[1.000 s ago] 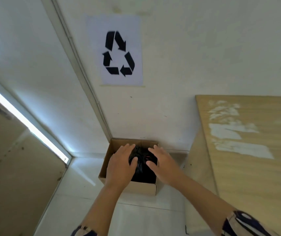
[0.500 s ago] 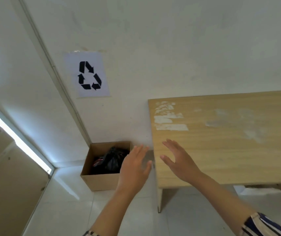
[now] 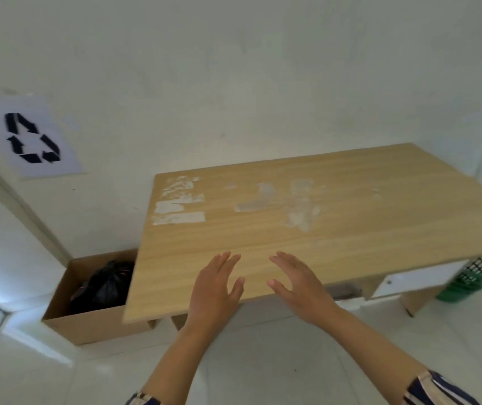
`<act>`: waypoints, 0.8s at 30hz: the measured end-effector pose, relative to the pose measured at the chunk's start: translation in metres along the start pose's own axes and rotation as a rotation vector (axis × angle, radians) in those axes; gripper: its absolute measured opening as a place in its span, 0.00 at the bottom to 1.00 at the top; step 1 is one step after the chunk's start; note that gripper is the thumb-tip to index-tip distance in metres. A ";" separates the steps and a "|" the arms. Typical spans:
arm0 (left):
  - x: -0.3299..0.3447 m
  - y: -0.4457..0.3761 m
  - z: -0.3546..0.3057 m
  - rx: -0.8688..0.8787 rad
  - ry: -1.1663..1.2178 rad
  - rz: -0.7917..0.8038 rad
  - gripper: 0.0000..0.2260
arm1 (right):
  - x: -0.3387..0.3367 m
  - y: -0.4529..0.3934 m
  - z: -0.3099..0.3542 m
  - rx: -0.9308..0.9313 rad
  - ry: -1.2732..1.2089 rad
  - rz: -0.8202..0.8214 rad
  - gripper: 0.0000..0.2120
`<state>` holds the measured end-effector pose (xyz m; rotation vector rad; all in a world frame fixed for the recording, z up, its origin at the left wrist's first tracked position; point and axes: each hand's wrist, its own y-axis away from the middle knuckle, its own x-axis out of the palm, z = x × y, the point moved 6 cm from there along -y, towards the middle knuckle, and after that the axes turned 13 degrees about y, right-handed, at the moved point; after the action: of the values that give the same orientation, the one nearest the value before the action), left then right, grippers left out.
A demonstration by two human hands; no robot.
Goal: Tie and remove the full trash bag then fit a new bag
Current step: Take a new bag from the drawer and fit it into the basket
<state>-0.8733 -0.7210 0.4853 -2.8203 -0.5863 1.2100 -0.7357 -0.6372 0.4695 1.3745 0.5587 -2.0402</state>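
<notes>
Head cam: both hands, left (image 3: 215, 287) and right (image 3: 299, 283), spread wide, holding nothing, over the light wooden worktop's (image 3: 321, 217) front edge; tied black plastic trash bag (image 3: 103, 283) sits in the brown cardboard box (image 3: 87, 323) on the floor.

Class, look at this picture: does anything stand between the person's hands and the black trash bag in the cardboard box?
Yes. Both hands, left and right, hover open over the near edge of the wooden desk. The trash bag sits in the cardboard box on the floor to the left, and the desk's left corner lies between them.
</notes>
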 end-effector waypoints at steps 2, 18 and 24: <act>0.025 -0.015 -0.021 0.026 0.002 0.025 0.22 | -0.011 0.003 -0.033 0.017 0.033 0.007 0.28; 0.214 -0.152 -0.127 0.240 0.121 0.132 0.18 | -0.079 -0.017 -0.256 0.230 0.014 -0.096 0.38; 0.260 -0.199 -0.163 0.253 0.106 0.143 0.23 | -0.105 -0.027 -0.318 0.226 0.001 -0.161 0.35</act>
<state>-0.6614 -0.4249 0.4506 -2.7261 -0.2122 1.0598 -0.5115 -0.3876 0.4487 1.5016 0.4631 -2.2900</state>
